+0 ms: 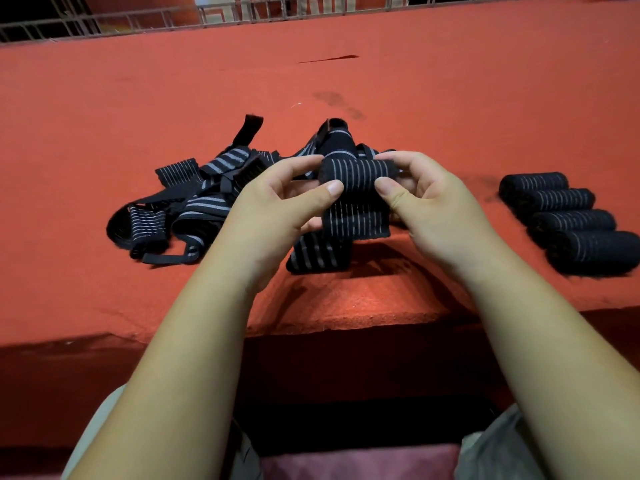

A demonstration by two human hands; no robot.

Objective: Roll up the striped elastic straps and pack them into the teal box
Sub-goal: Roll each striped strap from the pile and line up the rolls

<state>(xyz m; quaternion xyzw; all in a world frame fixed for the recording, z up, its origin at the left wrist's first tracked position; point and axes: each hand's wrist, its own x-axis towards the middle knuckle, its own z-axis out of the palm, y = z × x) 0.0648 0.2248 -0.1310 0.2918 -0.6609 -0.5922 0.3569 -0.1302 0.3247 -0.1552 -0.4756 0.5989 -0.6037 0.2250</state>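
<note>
A black elastic strap with thin grey stripes [356, 174] is partly rolled, and both my hands hold it above the red table. My left hand [277, 202] pinches the roll's left end between thumb and fingers. My right hand [429, 199] pinches its right end the same way. The strap's loose tail [353, 220] hangs down from the roll toward the table. A tangled pile of unrolled striped straps [194, 195] lies to the left and behind my hands. Several finished rolls [568, 220] lie side by side at the right. No teal box is in view.
The red felt-covered table [346, 81] stretches far back to a metal railing [138, 19]. Its front edge [346, 327] runs just below my forearms. My knees show at the bottom of the view.
</note>
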